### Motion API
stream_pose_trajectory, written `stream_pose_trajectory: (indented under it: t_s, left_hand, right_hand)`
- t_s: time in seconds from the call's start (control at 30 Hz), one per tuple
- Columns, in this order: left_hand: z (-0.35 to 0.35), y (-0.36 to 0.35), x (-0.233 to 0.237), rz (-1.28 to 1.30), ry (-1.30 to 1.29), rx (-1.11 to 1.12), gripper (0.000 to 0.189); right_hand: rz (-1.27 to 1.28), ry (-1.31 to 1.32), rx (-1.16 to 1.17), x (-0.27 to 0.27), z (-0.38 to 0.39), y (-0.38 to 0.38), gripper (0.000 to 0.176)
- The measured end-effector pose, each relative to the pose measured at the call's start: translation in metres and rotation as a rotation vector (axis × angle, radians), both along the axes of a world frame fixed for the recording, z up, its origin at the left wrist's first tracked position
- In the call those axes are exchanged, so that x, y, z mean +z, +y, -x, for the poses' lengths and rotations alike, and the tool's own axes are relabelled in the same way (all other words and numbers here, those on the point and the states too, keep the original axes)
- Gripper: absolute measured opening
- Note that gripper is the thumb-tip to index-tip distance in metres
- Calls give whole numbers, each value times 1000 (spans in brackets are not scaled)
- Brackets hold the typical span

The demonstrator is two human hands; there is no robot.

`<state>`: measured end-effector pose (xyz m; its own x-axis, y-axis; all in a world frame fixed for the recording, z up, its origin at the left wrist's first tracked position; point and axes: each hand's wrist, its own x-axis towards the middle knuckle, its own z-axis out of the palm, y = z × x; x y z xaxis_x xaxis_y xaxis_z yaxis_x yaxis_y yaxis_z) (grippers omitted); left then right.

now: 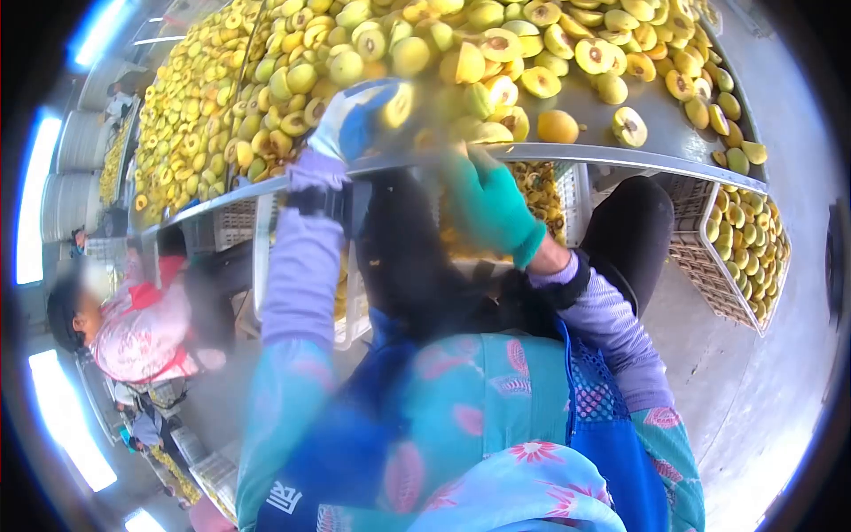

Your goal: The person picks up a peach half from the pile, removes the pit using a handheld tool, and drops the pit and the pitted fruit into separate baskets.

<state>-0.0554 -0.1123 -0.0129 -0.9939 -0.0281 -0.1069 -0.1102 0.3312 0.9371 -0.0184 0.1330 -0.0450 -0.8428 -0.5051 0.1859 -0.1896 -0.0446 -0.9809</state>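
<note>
Touching left hand (351,121) (seemingly): fruit half (398,105)

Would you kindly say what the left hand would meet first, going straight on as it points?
Beyond its fruit half, the left hand would probably meet the heaped fruit first, though depth is unclear.

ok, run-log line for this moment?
left hand: holds fruit half | right hand: green glove, near metal table edge, grip unclear | rest: fruit pile, slatted fruit crate, co-worker
</note>
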Motion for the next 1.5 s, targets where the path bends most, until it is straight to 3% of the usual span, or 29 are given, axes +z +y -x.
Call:
stream_pose_trajectory:
  t_s: [0.1,0.17,0.23,0.33,0.43,0.5,0.6,0.73,0.8,0.87,0.93,1.07,1.1,1.17,1.2,1.23,1.3,1.37,1.43,1.47,1.5]
  left_hand:
    - [-39,26,-7,187,331,10,32]
    - [-50,46,-9,182,370,83,32]
    - [-66,76,13,359,473,155,32]
    - [-70,93,13,341,627,237,38]
    - [-69,93,5,646,828,192,35]
    - [-76,95,12,747,812,186,32]
    - [-83,92,10,675,658,231,29]
    - [-85,88,-6,689,632,258,33]
    - [-85,96,-5,558,663,310,40]
    - [-81,112,-1,251,691,413,53]
    - [-74,118,-5,394,809,436,44]
    - [-73,109,-5,495,799,349,25]
    - [-71,108,-3,357,786,282,21]
    - [-67,107,0,472,809,183,22]
    - [-64,106,1,528,819,133,22]
    - [-60,102,3,388,742,-31,26]
    - [-48,99,-1,203,698,-224,29]
    - [-49,99,-2,-151,135,-177,40]
    - [-65,108,1,-615,-18,59,39]
    - [-69,109,1,-841,-93,176,39]
    - [-81,91,-17,-260,235,133,35]
  right_hand:
    - [-93,133,-12,29,4,-15,31]
    - [-64,46,15,19,0,-23,33]
    - [-15,-45,27,19,-7,-22,34]
    - [64,-140,-2,26,-18,-19,35]
    - [33,-133,-43,21,-24,-20,36]
    - [-22,-118,-23,26,-26,-20,36]
    - [-91,-18,-26,42,-30,-14,37]
    - [-115,-180,78,37,-27,-12,39]
    - [-74,-242,93,33,-29,-14,40]
    - [23,-308,102,39,-33,-13,42]
    - [82,-230,62,37,-38,-14,44]
    - [84,-19,5,27,-50,-10,44]
    - [82,-134,61,32,-47,-8,43]
    - [71,-486,197,42,-42,-3,40]
    - [178,-716,329,43,-40,0,39]
    - [254,-957,435,43,-38,2,38]
    - [642,-1417,735,40,-37,8,37]
    - [898,-1500,846,36,-39,7,39]
    - [1102,-1544,971,32,-40,3,41]
    - [1075,-1535,1007,34,-40,6,41]
    - [1048,-1526,1040,43,-41,11,42]
